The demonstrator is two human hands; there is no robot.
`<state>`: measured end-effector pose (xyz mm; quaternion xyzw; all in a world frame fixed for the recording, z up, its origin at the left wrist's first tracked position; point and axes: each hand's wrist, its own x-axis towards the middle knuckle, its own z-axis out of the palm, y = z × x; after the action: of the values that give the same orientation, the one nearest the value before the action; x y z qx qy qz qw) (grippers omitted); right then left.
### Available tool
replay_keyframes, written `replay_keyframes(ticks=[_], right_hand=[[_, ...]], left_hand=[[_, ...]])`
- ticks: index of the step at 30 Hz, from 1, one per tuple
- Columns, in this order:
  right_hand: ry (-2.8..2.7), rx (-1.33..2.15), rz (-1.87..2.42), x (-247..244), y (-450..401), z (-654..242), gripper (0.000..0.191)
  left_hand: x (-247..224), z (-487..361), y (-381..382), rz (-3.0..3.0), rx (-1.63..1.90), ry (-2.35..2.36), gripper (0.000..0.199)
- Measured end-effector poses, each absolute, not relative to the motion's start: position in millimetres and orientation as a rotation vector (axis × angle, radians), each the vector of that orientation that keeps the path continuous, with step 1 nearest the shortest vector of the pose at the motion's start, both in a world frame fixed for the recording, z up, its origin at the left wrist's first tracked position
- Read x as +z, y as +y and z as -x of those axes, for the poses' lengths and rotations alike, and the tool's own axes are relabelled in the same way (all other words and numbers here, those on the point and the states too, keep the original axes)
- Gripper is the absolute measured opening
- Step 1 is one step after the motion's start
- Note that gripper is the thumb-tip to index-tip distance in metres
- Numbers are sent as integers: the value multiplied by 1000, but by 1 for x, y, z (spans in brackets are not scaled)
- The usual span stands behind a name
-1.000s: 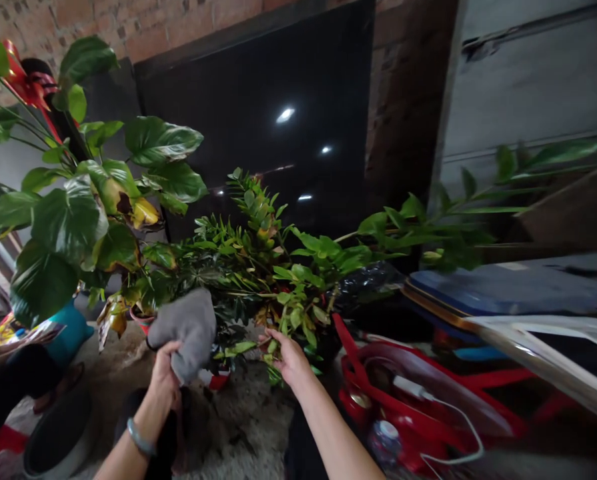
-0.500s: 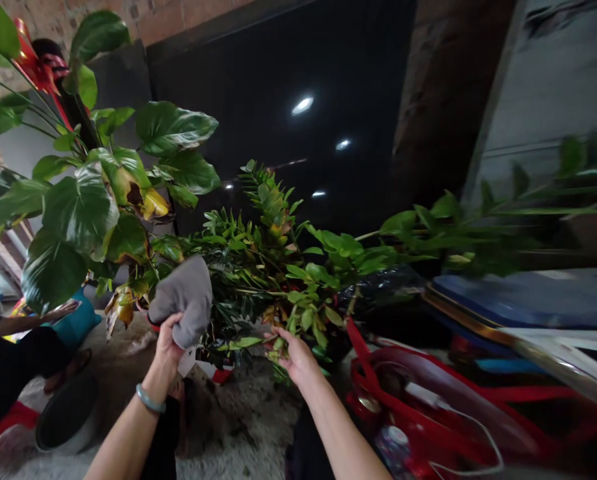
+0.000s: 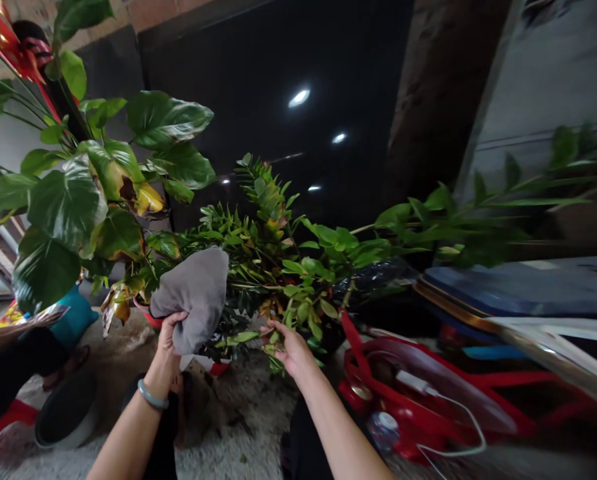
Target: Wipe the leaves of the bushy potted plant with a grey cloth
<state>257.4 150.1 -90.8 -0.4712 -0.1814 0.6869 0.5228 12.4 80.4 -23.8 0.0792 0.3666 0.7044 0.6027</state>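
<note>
A grey cloth (image 3: 195, 293) is gripped in my left hand (image 3: 168, 337), which wears a bangle on its wrist. The cloth fans upward in front of the leaves. My right hand (image 3: 291, 347) has its thumb and fingers closed on a leafy green stem (image 3: 273, 340) low on the middle plant (image 3: 303, 273). Yellow and brown leaves show just above that hand. To the left, a broad-leaved plant (image 3: 68, 200) has several yellowed, browned leaves.
A red bag (image 3: 378, 373) with a white cable is at the right, below stacked flat items (image 3: 503, 293). A dark bucket (image 3: 68, 413) stands on the floor at lower left, near a seated person's legs (image 3: 18, 360). Behind rises a dark panel (image 3: 278, 60).
The grey cloth is spread wider and has shifted slightly right in my left hand. My right hand keeps its hold on the stem. The view has shifted slightly.
</note>
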Motion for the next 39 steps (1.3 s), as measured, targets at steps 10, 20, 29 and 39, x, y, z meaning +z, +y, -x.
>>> replay_keyframes(ticks=[10,20,29,39], right_hand=[[-558,1625,1297,-86,145,-263,10],[-1183,1726,1618,-76,101,-259,49],[-1077,1947,744,-75,10,-194,61],[-680,1738,954,-93,-5,-164,61]], left_hand=[[-137,-43,-3,190,1160,1014,49],[-130,-20,-8,201,1431,896,35],[-115,-9,-26,57,1357,727,47],[-123,-20,-13,-133,1313,914,35]])
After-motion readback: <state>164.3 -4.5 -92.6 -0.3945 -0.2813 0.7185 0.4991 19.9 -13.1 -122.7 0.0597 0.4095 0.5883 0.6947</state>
